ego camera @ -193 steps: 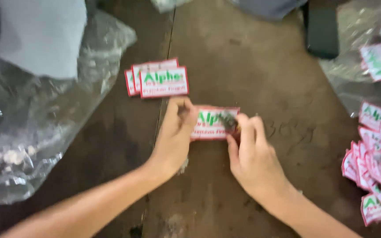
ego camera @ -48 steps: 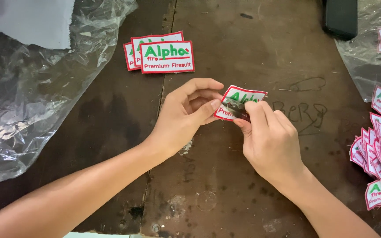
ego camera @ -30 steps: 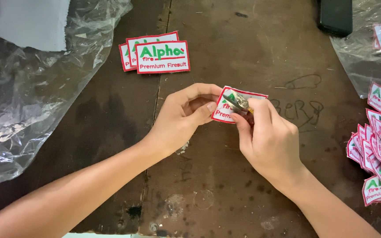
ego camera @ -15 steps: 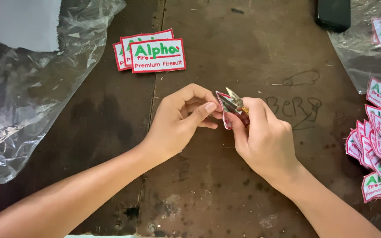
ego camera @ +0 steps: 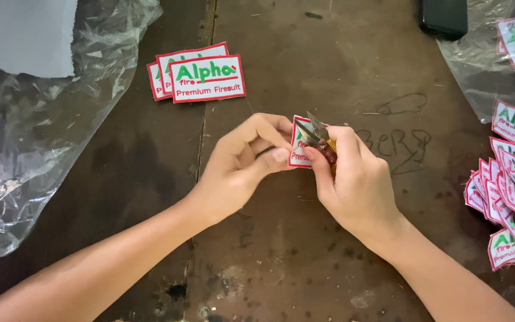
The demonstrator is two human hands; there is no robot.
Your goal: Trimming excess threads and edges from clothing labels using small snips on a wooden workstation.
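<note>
Since the earlier frames we have lifted the patch [ego camera: 298, 143] off the table and tilted it on edge, so its red-stitched border now meets the blades. In the head view, our left hand [ego camera: 239, 170] pinches the stiff white embroidered patch above the scarred brown wooden table [ego camera: 305, 256], centre. Our right hand [ego camera: 353, 179] is closed around small metal thread snips [ego camera: 316, 130]. A stack of finished patches [ego camera: 201, 77] lies far left beside crinkled clear plastic [ego camera: 37, 155]; a loose pile of patches [ego camera: 511, 185] sits right.

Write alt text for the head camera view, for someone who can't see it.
Left hand pinches a white, red-edged embroidered patch while right hand works small metal snips at it, above a dark worn wooden table. Stacked matching patches lie beyond; a patch pile lies right.
</note>
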